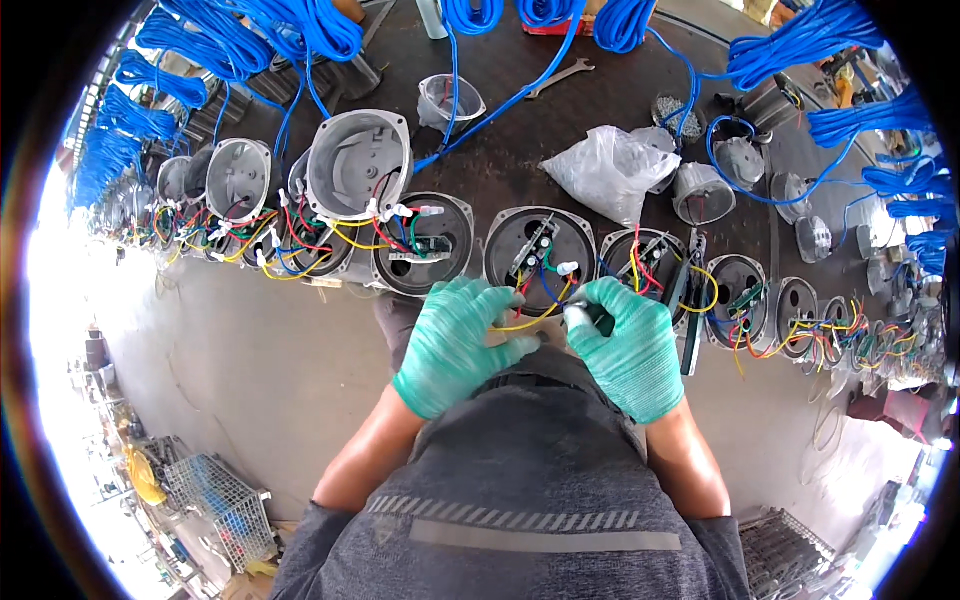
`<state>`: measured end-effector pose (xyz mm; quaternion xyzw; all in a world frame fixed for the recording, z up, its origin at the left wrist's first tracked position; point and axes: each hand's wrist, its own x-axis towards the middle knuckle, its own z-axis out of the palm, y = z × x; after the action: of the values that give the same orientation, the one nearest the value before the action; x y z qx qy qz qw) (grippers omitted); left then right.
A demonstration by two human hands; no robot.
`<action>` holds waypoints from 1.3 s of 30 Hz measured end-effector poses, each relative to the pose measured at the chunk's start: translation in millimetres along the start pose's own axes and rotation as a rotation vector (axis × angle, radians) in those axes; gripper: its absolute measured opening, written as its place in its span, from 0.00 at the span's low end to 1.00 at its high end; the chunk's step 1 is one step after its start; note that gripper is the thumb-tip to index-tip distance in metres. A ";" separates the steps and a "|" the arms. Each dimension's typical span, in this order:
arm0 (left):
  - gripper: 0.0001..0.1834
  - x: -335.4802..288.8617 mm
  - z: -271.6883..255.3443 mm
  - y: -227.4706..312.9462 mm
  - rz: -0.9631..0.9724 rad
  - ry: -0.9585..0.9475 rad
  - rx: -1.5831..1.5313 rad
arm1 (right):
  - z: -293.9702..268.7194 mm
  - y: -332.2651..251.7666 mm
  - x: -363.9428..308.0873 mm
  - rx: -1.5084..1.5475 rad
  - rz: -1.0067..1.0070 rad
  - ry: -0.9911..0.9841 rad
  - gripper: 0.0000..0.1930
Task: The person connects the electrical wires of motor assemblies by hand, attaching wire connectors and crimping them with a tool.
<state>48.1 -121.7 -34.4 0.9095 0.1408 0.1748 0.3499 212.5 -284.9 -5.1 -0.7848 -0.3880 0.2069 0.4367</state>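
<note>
Both my hands wear pale green gloves and meet at the front of a round grey metal housing (497, 262). Inside it sits a small circuit board (533, 246) with red, blue and yellow wires. My left hand (455, 345) is at the housing's lower left, thumb and forefinger apart, beside a looped yellow wire (520, 326). Close by on the right, the thumb and forefinger of my right hand (632, 350) are pinched together where a thin blue wire (548, 286) runs to their tips. The exact hold is partly hidden by the glove.
Similar wired housings (425, 215) line the bench edge on both sides. Behind them are an open grey casing (358, 165), a clear plastic bag (612, 172), a wrench (560, 78) and coiled blue cables (805, 45). A wire cage (222, 505) stands on the floor at lower left.
</note>
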 end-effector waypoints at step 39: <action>0.11 37.4 -11.4 -25.8 -0.329 0.067 -0.381 | -17.7 -25.4 103.4 -0.653 -0.476 -0.755 0.12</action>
<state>73.5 -82.4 -36.0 0.7856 0.2631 0.1688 0.5340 276.8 -204.5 27.3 -0.6415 -0.7282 0.2385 0.0359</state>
